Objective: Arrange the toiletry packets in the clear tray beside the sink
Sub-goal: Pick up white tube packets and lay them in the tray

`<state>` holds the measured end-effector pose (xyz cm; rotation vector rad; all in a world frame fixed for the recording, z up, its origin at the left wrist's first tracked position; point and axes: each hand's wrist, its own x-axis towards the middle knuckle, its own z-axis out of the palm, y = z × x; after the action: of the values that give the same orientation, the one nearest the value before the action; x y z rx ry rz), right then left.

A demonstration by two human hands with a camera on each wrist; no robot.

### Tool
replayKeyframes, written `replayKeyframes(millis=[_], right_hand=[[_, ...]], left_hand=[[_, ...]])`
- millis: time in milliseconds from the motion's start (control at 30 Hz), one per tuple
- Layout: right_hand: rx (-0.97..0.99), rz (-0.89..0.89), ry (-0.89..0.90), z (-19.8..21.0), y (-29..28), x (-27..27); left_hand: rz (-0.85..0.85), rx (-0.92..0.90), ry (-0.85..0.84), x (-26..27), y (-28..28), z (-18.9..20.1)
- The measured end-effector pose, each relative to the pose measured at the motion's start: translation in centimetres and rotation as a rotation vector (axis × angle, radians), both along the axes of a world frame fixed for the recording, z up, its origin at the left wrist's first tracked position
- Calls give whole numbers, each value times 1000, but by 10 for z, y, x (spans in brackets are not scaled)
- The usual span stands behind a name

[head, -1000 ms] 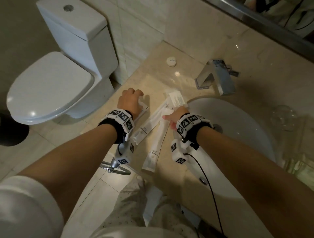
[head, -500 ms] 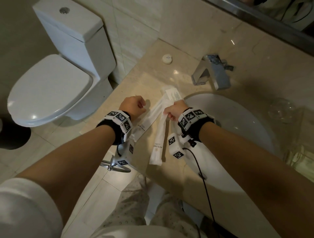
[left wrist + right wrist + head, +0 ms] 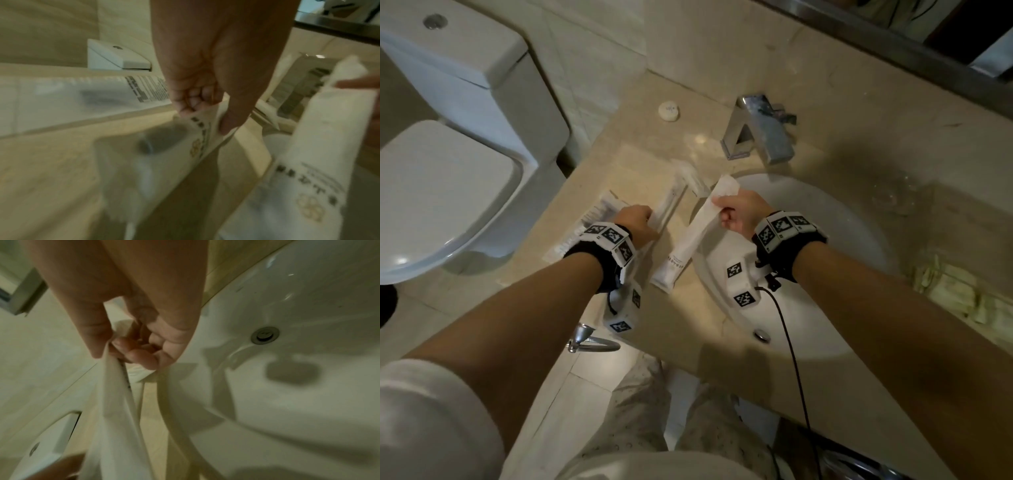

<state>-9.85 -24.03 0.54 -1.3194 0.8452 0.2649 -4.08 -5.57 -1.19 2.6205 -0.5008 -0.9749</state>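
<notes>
From my head camera I see the whole counter (image 3: 722, 308): the toilet (image 3: 448, 192) off at 9 o'clock, the chrome tap (image 3: 760, 128) at 12 o'clock above the white sink (image 3: 825, 274), and a small round soap (image 3: 668, 111) near the back wall at 11 o'clock. The clear tray (image 3: 633, 161) is hard to make out; only a faint pale rectangle on the counter left of the sink suggests it.

My left wrist camera alone shows print: dark lettering and a gold flower mark on the long packet (image 3: 197, 142) my left hand (image 3: 205, 78) holds, and the same mark on the packet (image 3: 320, 162) at 3 o'clock. It also shows a flat packet with black text (image 3: 102, 100) lying on the counter at 9 o'clock. My right wrist camera alone shows the sink drain (image 3: 265, 335).

My left hand (image 3: 638, 222) is curled, thumb and fingers pinching the upper end of a long white packet (image 3: 667, 205) that lies just left of the sink. My right hand (image 3: 739, 214) is also curled; thumb and forefinger pinch the second long packet (image 3: 690, 240) near its top, its lower end down toward 6 o'clock at the sink's left rim. In the right wrist view that packet (image 3: 117, 426) hangs below my fingertips (image 3: 96, 344).
</notes>
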Motion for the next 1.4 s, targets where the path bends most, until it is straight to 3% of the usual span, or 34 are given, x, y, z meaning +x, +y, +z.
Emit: replayKeyframes(millis=[100, 333, 500, 700, 867, 1000, 1200, 1400], right_hand=[[43, -84, -53, 10, -9, -3], [-63, -318, -235, 52, -46, -11], [-138, -476, -321, 85, -79, -29], [-210, -688, -406, 126, -141, -82], [-193, -835, -414, 141, -179, -136], [-142, -837, -414, 140, -203, -180], [-25, -612, -341, 118, -225, -234], [1, -520, -187, 99, -244, -269]], left_hand=[[44, -95, -33, 9, -2, 10], [294, -322, -188, 22, -28, 65], [382, -531, -170, 19, -63, 103], [305, -641, -194, -3, -135, 148], [227, -706, -149, -41, -199, 156], [169, -755, -40, -76, -248, 152], [11, -751, 20, -126, -308, 139], [-44, -784, 128, -163, -347, 124]])
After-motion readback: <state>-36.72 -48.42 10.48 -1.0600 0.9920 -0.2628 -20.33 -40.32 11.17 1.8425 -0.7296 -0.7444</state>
